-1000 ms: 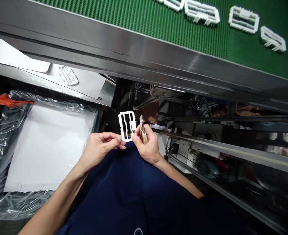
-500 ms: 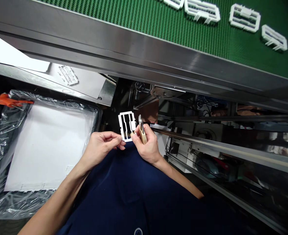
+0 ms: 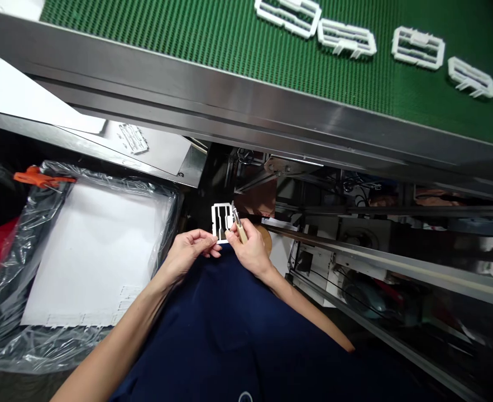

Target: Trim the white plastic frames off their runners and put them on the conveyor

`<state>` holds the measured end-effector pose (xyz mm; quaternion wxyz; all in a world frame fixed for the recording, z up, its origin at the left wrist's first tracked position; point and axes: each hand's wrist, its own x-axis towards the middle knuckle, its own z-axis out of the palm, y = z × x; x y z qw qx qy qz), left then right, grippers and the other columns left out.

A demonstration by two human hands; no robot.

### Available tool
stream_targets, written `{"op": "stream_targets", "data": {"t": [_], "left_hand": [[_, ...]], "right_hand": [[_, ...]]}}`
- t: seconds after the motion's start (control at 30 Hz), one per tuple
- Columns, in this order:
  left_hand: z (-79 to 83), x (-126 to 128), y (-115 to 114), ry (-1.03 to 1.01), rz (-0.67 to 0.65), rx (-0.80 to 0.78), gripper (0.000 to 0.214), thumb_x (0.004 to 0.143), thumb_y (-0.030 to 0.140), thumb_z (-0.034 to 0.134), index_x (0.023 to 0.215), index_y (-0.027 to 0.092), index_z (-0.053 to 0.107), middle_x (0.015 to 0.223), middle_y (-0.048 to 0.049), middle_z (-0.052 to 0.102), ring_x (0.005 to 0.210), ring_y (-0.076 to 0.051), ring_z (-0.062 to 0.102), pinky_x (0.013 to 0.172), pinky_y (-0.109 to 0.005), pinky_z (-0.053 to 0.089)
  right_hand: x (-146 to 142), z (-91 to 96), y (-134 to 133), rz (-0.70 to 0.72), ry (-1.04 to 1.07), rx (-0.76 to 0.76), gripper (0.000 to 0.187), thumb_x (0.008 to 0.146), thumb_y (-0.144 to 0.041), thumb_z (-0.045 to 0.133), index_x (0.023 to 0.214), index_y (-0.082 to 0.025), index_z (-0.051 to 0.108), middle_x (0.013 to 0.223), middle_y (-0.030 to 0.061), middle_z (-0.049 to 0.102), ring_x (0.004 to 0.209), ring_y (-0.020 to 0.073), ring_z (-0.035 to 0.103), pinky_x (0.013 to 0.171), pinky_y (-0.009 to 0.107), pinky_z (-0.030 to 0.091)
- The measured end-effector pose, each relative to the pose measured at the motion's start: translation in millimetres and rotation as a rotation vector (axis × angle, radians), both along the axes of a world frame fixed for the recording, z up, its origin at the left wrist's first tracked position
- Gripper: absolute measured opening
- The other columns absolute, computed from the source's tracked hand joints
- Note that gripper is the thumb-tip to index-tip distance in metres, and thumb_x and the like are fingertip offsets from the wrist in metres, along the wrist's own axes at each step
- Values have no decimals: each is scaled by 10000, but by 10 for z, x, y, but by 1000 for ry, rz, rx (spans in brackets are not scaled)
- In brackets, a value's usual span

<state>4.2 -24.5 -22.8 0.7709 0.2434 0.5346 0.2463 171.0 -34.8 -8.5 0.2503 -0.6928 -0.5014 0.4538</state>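
Note:
My left hand (image 3: 190, 251) pinches the lower edge of a white moulded plastic frame (image 3: 221, 215), which has slotted openings. My right hand (image 3: 249, 251) is shut around a small wood-handled trimming knife (image 3: 240, 231). The knife's metal tip sits against the frame's right side, and a right fingertip presses the frame from below. The hands are close together above my dark navy top (image 3: 229, 324). Part of the frame's lower edge is hidden by my fingers.
A green mesh conveyor belt (image 3: 229, 39) carries several white plastic frames (image 3: 417, 48) behind a stainless steel edge (image 3: 250, 100). At left lie a steel tray with one frame (image 3: 133, 138) and white sheets in clear plastic (image 3: 95, 251). Machinery stands below right.
The frame looks narrower and has turned slightly between my hands. The knife now tilts with its tip closer to the frame. The whole view has shifted slightly.

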Motion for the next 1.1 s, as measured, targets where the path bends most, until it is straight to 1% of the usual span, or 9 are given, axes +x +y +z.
{"op": "stream_targets", "data": {"t": [0.1,0.2,0.3,0.4,0.47,0.57,0.63,0.9,1.1], "left_hand": [[-301,-129,-11,88,118,-91,176,703,253,711,748,100,636,711,-99,699,604,-159,655,561,-217,453],[-640,-386,120,213,227,-128,74,733,157,642,730,89,612,701,-91,688,576,-137,645,526,-195,450],[-977,-673,422,358,324,-151,64,786,87,588,723,88,578,677,-56,660,558,-117,624,493,-187,442],[-1252,-889,828,460,389,-176,124,854,150,590,744,99,564,691,-12,623,570,-109,596,494,-206,465],[-1381,-976,1098,481,410,-190,145,873,201,593,773,97,575,710,-7,608,581,-106,585,505,-217,483],[-1495,-1049,1418,476,422,-202,148,885,231,587,831,93,590,741,-15,604,594,-107,583,510,-220,493],[-1535,-1086,1543,473,430,-206,150,887,237,585,855,90,595,757,-20,607,599,-107,584,509,-219,495],[-1613,-1293,1599,525,527,-157,159,905,245,560,886,91,597,764,-20,611,587,-102,582,502,-215,498],[-1811,-1385,1796,641,568,-118,173,895,253,575,954,92,595,832,-42,618,650,-124,599,563,-254,524]], "right_hand": [[15,-118,-52,23,-38,-81,185,795,-400,536,819,-217,544,724,-16,632,669,140,593,632,252,441],[76,-185,-107,-12,-88,-100,167,777,-374,547,824,-214,555,731,-9,636,679,145,598,651,262,450],[151,-214,-137,-48,-93,-100,159,764,-341,550,850,-206,551,747,-4,624,693,147,594,679,274,460],[185,-205,-149,-78,-93,-92,167,762,-341,550,862,-207,543,751,-4,612,687,149,587,677,280,466],[176,-178,-159,-91,-106,-93,170,766,-349,550,863,-209,542,760,-2,614,687,151,589,674,281,465],[136,-128,-179,-103,-117,-114,179,771,-362,551,863,-209,538,784,5,622,699,157,596,685,288,462],[112,-107,-193,-116,-125,-140,195,769,-371,555,871,-206,537,786,10,625,709,163,600,699,294,461],[124,-120,-210,-172,-168,-164,231,766,-389,550,881,-188,544,805,34,633,714,163,589,675,273,460],[109,-128,-206,-164,-202,-161,242,762,-402,543,880,-191,542,810,42,636,711,174,597,682,287,466]]}}
